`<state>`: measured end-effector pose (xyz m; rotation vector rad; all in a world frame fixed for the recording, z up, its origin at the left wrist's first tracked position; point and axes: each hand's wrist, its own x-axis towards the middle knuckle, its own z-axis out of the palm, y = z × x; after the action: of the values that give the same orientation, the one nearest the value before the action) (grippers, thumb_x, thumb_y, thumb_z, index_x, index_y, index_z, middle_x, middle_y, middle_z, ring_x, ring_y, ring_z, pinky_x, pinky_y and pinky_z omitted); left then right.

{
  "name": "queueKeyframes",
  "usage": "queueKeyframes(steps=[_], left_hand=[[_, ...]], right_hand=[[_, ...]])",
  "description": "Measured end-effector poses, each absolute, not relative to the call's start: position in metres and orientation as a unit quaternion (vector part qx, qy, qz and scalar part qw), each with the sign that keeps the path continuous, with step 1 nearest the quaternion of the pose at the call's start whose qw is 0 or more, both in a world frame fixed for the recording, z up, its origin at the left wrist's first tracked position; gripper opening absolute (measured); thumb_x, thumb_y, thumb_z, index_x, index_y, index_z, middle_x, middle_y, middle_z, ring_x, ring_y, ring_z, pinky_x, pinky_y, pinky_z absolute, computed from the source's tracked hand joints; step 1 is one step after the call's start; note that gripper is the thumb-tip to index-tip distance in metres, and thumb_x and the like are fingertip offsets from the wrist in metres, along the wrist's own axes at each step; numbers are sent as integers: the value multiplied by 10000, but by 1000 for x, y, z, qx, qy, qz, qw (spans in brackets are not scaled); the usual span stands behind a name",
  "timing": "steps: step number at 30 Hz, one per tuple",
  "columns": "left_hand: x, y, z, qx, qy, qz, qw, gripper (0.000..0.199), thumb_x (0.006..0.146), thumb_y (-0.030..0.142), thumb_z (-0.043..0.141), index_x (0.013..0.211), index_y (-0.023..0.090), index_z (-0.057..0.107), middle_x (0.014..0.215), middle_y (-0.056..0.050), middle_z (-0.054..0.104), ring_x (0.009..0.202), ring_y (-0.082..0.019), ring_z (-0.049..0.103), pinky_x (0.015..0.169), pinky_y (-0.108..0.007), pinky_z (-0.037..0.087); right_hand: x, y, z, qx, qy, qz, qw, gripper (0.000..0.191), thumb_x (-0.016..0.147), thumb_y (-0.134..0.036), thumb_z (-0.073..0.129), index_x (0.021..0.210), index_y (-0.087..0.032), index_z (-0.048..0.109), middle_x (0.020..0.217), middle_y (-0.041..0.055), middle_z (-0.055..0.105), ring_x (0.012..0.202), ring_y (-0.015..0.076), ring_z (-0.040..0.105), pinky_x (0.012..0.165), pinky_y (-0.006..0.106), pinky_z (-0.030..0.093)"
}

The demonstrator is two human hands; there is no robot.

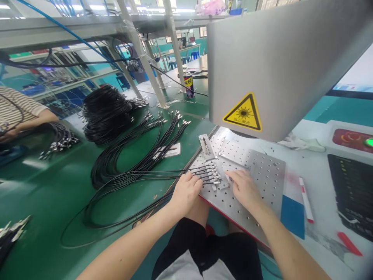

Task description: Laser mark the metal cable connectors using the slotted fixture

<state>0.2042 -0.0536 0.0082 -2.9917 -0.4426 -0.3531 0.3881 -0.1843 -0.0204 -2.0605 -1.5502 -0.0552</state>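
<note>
Several black cables (pixel 163 175) run from a loop on the green table to a small metal fixture (pixel 223 179). Their silver connector ends (pixel 214 173) lie side by side in it. My left hand (pixel 188 192) is closed over the cables just left of the fixture, with its fingertips partly hidden. At the fixture's right edge, my right hand (pixel 244 189) reaches in with the index finger stretched out and holds nothing visible. The fixture rests on a perforated metal plate (pixel 250 216). Above it hangs a grey machine head (pixel 262 70) bearing a yellow laser warning sign (pixel 244 112).
Coiled black cables (pixel 106 112) are piled at the back left, near a spray can (pixel 189 83). A co-worker's arm (pixel 43 116) is at far left. On the right lie a marker (pixel 305 200), a black keyboard (pixel 351 190) and a red-panelled control box (pixel 352 138).
</note>
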Motion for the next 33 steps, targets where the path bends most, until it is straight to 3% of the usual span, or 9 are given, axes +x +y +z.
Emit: queueKeyframes(steps=[9,16,19,23,33], left_hand=[[204,-57,-4,-977,-158,-124,69,194,848,102,410,700,177,509,717,-46,510,717,-185,416,652,-323,325],[212,-58,-3,-985,-135,-73,77,191,878,147,408,721,171,515,729,-44,512,717,-185,415,656,-327,319],[212,-57,-2,-989,-108,-67,70,174,902,185,384,922,189,557,767,-41,522,739,-182,421,668,-328,315],[211,-54,-3,-994,-79,-51,59,326,925,211,340,1233,265,433,837,-40,543,769,-174,434,679,-332,306],[220,-53,10,-996,-65,6,53,297,912,202,368,1187,240,474,770,-34,570,789,-198,447,664,-339,281]], right_hand=[[385,-188,-17,-747,-614,4,256,616,699,42,305,1163,-278,553,984,36,590,922,191,509,787,354,464],[373,-188,-15,-747,-640,-29,177,601,648,76,324,1100,-214,593,999,86,563,937,222,494,800,365,452],[365,-188,-13,-753,-642,-52,133,576,658,77,333,1111,-177,583,956,112,562,911,243,497,777,383,447],[360,-188,-11,-755,-643,-66,110,526,705,61,339,1112,-167,582,925,116,570,888,246,504,783,390,436],[355,-184,-6,-775,-623,-57,90,411,748,-4,410,1066,-166,614,842,95,565,824,230,493,757,360,402]])
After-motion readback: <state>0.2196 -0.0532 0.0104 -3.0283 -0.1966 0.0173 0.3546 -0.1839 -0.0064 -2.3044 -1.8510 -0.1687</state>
